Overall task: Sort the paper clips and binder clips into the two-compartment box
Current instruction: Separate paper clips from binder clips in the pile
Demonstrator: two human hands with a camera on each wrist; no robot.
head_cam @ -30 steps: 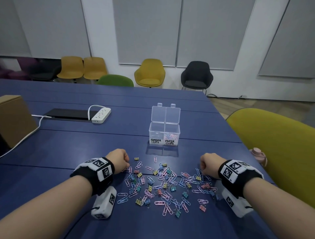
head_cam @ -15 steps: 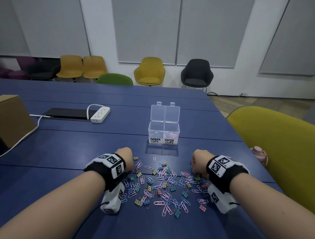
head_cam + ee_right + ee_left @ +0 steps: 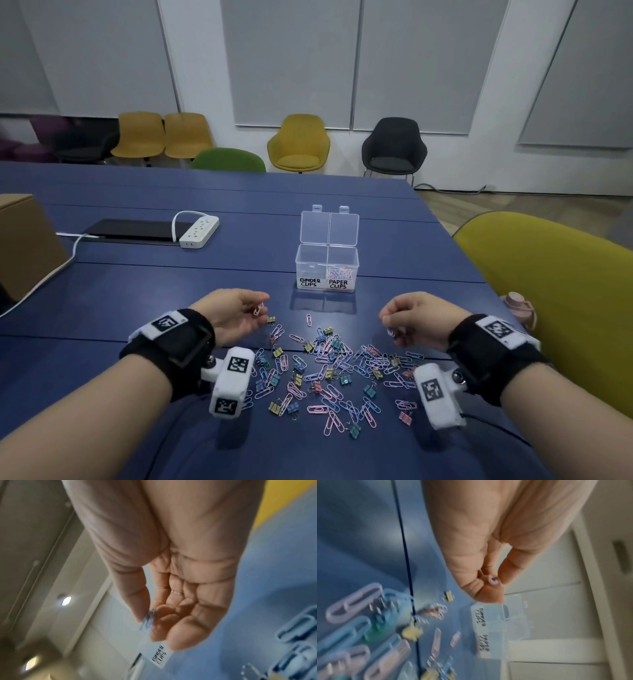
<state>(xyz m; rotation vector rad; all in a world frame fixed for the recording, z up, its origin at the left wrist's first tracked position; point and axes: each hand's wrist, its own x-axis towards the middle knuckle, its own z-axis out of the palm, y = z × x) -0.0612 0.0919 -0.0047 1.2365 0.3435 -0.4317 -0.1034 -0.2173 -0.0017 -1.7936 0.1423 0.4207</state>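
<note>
Both hands have lifted off the clip pile since a second ago, when they sat as fists on the blue table (image 3: 102,291), and each now carries a paper clip. That table runs wide and bare to the left and far side, while its right edge lies close beside the right forearm, with a yellow chair (image 3: 555,274) just past it. Open tabletop separates the hands from the clear box (image 3: 327,263), which stands straight ahead with both lids tipped up. Its right compartment, labelled PAPER CLIPS, holds a small heap of pastel clips; the left one, labelled BINDER CLIPS, looks empty, though the clear walls make that hard to judge.

Mixed paper clips and binder clips (image 3: 329,373) lie scattered on the table between and just nearer than the hands.

Held above the pile's left edge, the left hand (image 3: 229,317) is turned palm-in and pinches a pink paper clip (image 3: 258,308) between thumb and fingertips. Over the pile's right edge, the right hand (image 3: 416,317) has its fingers curled and pinches a blue paper clip (image 3: 148,619) against the thumb.
</note>
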